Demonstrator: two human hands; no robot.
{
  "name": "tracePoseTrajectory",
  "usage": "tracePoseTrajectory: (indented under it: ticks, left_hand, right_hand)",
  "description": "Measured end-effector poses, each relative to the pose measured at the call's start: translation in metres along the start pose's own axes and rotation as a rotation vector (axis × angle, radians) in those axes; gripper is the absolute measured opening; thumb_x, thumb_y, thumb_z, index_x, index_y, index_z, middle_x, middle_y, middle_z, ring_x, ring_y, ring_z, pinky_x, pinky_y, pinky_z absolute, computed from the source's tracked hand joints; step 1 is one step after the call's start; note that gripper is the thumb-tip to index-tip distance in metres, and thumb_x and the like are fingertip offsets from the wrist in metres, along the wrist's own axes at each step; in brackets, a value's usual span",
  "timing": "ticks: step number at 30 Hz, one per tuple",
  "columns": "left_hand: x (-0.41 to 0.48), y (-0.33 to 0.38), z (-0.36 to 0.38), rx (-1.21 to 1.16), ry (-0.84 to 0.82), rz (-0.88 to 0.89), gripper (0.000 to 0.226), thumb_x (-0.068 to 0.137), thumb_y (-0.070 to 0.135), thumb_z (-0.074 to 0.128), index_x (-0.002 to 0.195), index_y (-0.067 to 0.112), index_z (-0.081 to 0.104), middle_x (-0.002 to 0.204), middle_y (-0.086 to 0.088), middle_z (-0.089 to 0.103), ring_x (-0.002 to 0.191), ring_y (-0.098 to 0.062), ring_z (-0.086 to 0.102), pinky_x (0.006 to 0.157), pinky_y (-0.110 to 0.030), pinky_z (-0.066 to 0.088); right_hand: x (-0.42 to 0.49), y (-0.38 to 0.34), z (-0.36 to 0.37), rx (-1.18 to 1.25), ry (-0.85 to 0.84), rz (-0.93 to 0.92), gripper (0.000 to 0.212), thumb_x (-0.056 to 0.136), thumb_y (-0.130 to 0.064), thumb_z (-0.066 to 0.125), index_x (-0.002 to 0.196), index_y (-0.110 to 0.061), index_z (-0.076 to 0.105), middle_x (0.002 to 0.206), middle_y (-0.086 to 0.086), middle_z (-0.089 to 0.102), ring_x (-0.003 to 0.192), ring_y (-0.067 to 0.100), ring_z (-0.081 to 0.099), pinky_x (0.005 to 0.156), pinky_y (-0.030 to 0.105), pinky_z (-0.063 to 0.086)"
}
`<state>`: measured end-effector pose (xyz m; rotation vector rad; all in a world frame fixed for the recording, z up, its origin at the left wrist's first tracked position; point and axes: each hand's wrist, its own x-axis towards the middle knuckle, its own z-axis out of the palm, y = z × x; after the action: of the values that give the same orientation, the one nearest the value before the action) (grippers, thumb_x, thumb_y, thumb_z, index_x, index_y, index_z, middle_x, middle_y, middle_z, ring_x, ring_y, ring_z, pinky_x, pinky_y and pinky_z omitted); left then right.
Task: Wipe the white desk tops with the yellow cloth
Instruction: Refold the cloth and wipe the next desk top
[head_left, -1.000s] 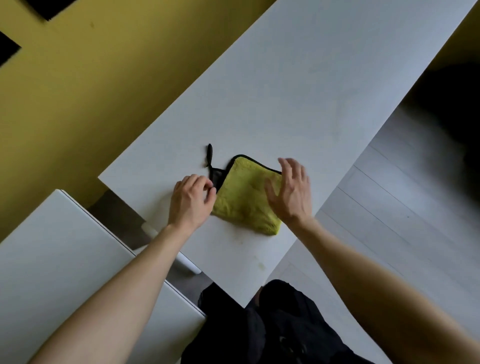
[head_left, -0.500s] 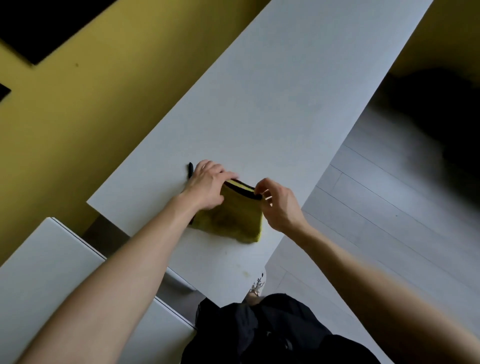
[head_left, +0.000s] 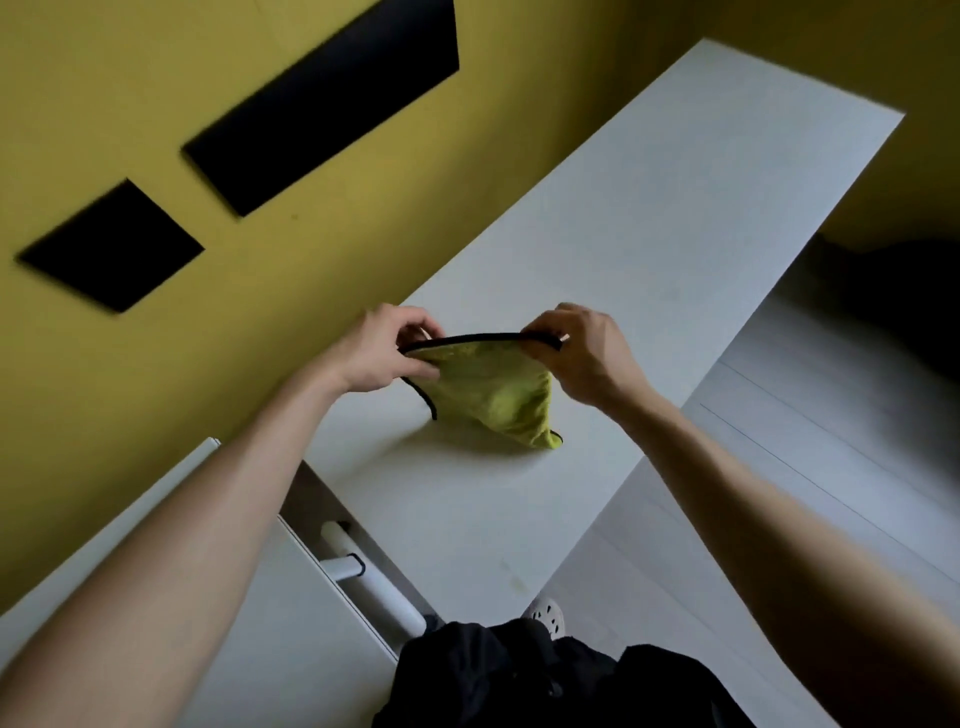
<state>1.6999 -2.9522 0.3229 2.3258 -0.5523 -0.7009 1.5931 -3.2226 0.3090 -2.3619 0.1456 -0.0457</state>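
Observation:
The yellow cloth (head_left: 493, 395) with black edging hangs between my two hands above the long white desk top (head_left: 649, 249). My left hand (head_left: 384, 348) pinches the cloth's upper left corner. My right hand (head_left: 582, 353) pinches the upper right corner. The black top edge is stretched straight between them. The cloth's lowest tip touches or nearly touches the desk surface. A second white desk top (head_left: 291, 623) lies at the lower left, partly hidden by my left forearm.
A yellow wall (head_left: 130, 364) with two black rectangles (head_left: 322, 104) runs along the desks' far side. A gap with a white tubular leg (head_left: 363, 571) separates the desks. Grey plank floor (head_left: 805, 441) lies to the right. My dark clothing and a white shoe (head_left: 545, 613) are at the bottom.
Both hands pinched the cloth's far corners and lifted it off the desk; it now hangs stretched between them. The camera tilted up, showing more wall.

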Motion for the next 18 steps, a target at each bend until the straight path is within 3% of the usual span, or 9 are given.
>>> tracePoseTrajectory:
  ticks: [2,4,6,10,12,15,18]
  left_hand:
    - [-0.002,0.004,-0.013,-0.002,0.039,0.008,0.021,0.088,0.041,0.092,0.1,0.029,0.079,0.091,0.001,0.077,0.082,-0.02,0.066,0.074,-0.031,0.05]
    - [-0.003,0.006,-0.023,0.007,0.099,0.026,0.025,0.095,0.048,0.082,0.095,0.024,0.078,0.079,-0.002,0.068,0.071,-0.018,0.054,0.067,-0.035,0.041]
    - [0.0,0.008,-0.03,0.056,0.186,0.032,0.021,0.101,0.043,0.077,0.096,0.022,0.077,0.079,-0.002,0.067,0.071,-0.018,0.054,0.065,-0.035,0.039]
    - [0.008,0.022,-0.043,0.266,0.238,0.009,0.008,0.104,0.029,0.076,0.106,0.025,0.069,0.102,0.004,0.074,0.091,-0.023,0.069,0.079,-0.036,0.054]
    - [0.013,0.026,-0.05,0.276,0.308,0.01,0.018,0.097,0.016,0.081,0.101,0.027,0.067,0.102,0.001,0.076,0.095,-0.025,0.072,0.085,-0.037,0.059]
    - [0.008,0.031,-0.066,0.157,0.465,0.016,0.035,0.081,0.006,0.093,0.097,0.026,0.069,0.093,0.003,0.077,0.089,-0.02,0.074,0.082,-0.03,0.058]
    - [-0.003,0.026,-0.073,0.102,0.451,-0.031,0.041,0.071,0.003,0.099,0.098,0.025,0.076,0.09,0.005,0.076,0.083,-0.014,0.071,0.082,-0.03,0.06]
  right_hand:
    - [0.016,-0.015,-0.015,0.014,0.02,-0.068,0.009,0.093,-0.032,0.083,0.099,-0.025,0.084,0.094,-0.004,0.07,0.086,0.019,0.066,0.076,0.037,0.052]
    - [0.027,-0.026,-0.025,0.019,0.038,-0.112,0.011,0.089,-0.031,0.087,0.093,-0.022,0.083,0.091,-0.003,0.069,0.084,0.02,0.066,0.075,0.037,0.052]
    - [0.037,-0.031,-0.03,0.017,0.064,-0.127,0.013,0.087,-0.03,0.089,0.09,-0.02,0.081,0.09,-0.002,0.069,0.085,0.021,0.066,0.074,0.037,0.051]
    - [0.059,-0.043,-0.03,-0.085,0.024,-0.17,0.007,0.093,-0.018,0.082,0.097,-0.015,0.077,0.094,0.003,0.066,0.086,0.026,0.063,0.072,0.037,0.047]
    - [0.071,-0.052,-0.033,-0.124,0.023,-0.182,0.007,0.095,-0.01,0.074,0.102,-0.013,0.077,0.093,0.005,0.071,0.085,0.028,0.065,0.068,0.035,0.043]
    - [0.079,-0.061,-0.04,-0.139,0.075,-0.184,0.01,0.094,-0.009,0.076,0.102,-0.013,0.079,0.087,0.003,0.075,0.077,0.022,0.061,0.06,0.028,0.036]
    - [0.072,-0.062,-0.04,-0.123,0.078,-0.191,0.011,0.088,-0.02,0.086,0.095,-0.014,0.079,0.078,-0.001,0.071,0.072,0.024,0.064,0.055,0.016,0.034]
